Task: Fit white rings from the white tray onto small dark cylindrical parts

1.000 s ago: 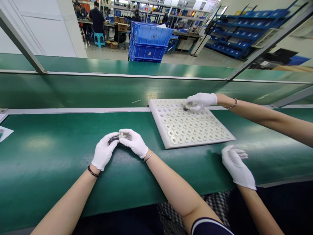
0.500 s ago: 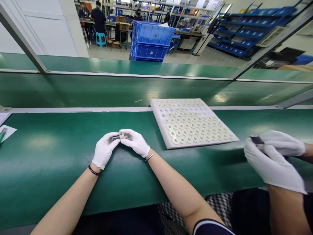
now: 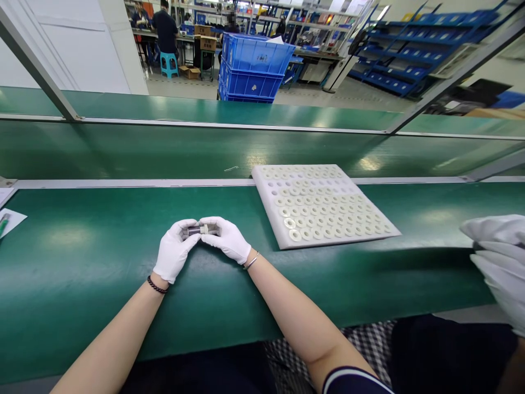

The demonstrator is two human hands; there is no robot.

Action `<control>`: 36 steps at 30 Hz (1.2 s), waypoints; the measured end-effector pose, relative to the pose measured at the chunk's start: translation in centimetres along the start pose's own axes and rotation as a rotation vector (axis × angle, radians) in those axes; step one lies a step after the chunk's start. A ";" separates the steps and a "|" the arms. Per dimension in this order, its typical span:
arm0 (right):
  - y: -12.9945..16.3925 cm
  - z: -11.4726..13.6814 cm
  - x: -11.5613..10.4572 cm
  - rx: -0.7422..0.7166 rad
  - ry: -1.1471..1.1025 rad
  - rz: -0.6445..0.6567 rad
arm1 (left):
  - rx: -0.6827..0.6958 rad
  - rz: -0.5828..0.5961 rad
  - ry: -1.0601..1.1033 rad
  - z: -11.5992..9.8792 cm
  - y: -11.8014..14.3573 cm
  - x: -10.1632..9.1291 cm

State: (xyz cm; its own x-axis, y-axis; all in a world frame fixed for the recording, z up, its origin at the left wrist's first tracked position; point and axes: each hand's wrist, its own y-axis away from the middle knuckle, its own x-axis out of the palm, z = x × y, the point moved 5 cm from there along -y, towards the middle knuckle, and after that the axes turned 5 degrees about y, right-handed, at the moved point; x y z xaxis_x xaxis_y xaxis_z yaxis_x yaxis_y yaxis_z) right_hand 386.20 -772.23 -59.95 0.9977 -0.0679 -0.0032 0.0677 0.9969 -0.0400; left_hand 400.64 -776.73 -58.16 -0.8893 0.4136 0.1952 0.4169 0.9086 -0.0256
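My left hand (image 3: 175, 250), in a white glove, is closed around the dark end of a small cylindrical part (image 3: 194, 231). My right hand (image 3: 228, 239), gloved as well, pinches the pale, ringed end of that same part. Both hands meet fingertip to fingertip just above the green bench (image 3: 102, 301), and the part lies about level between them. Fingers cover much of it, so its exact kind cannot be told. To the right of my hands lies a white foam tray (image 3: 268, 210) with rows of pale rings in its holes; several holes hold no ring.
At the right edge are a co-worker's white-gloved hands (image 3: 500, 251), blurred. A sheet of paper (image 3: 15, 220) with a green pen lies far left. A metal rail (image 3: 164, 184) runs along the bench's back. Beyond stand stacked blue crates (image 3: 256, 57) and blue shelving (image 3: 410, 52).
The co-worker's hands have moved to the right, and the dark part they held is no longer visible. My own hands stay nearly still on the cylindrical part.
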 end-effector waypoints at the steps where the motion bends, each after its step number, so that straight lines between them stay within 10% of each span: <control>1: 0.0 0.1 0.0 -0.032 -0.014 -0.001 | -0.013 -0.006 0.016 0.1 0.0 0.0; 23: -0.1 0.8 -0.2 -0.129 -0.001 -0.053 | -0.026 0.008 0.023 0.2 -0.1 0.0; 36: 0.0 0.1 0.0 0.049 -0.072 -0.028 | 0.014 -0.018 0.032 -0.1 -0.1 -0.1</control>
State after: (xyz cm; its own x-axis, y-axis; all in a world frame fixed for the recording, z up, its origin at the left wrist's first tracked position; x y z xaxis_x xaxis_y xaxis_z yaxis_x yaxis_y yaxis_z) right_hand 386.22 -772.26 -59.89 0.9932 -0.0943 0.0690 0.0938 0.9955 0.0102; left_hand 400.69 -776.81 -58.10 -0.8900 0.3955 0.2271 0.3982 0.9166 -0.0358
